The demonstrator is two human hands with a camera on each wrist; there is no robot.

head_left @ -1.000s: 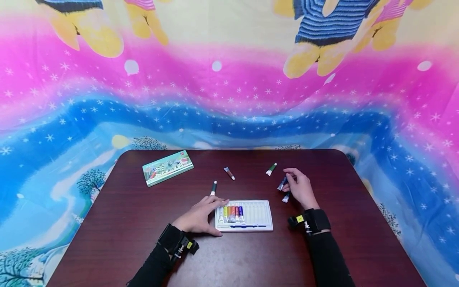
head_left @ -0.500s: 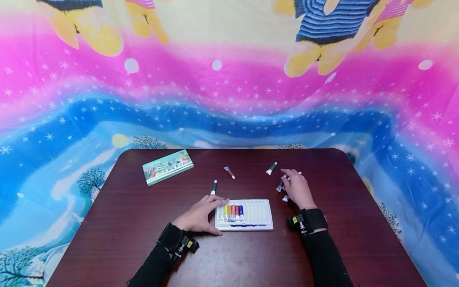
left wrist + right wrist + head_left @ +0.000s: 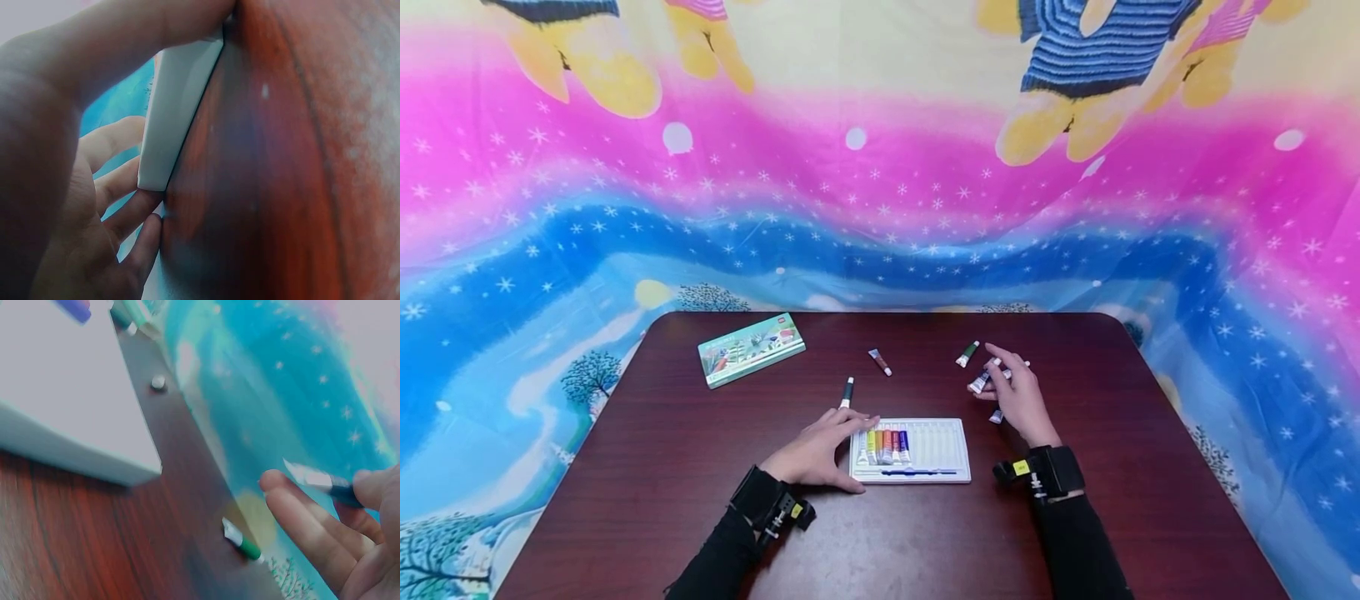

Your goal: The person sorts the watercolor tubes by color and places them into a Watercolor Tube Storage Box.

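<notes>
My left hand (image 3: 811,450) holds the left end of a white paint tray (image 3: 943,450), thumb at its front edge and fingers at the back. In the left wrist view the tray's pale side (image 3: 178,119) stands between thumb and fingers. Several coloured paint tubes (image 3: 886,447) and a blue paintbrush (image 3: 917,472) lie in the tray. Right of it, my right hand (image 3: 1022,404) pinches a dark paint tube (image 3: 319,481) between thumb and fingers, its silver end pointing away from the palm. Another tube (image 3: 997,415) lies partly hidden under that hand.
A green paint tube (image 3: 967,354) lies just beyond the right hand, a brown tube (image 3: 880,362) behind the tray. A dark green tube (image 3: 847,392) is by the left fingers. The green cardboard box (image 3: 751,350) rests at the table's back left. Patterned cloth (image 3: 880,250) hangs behind.
The right hand has taken hold of the dark tube and raised it, shifting it slightly left and back. The left hand and the tray have stayed put.
</notes>
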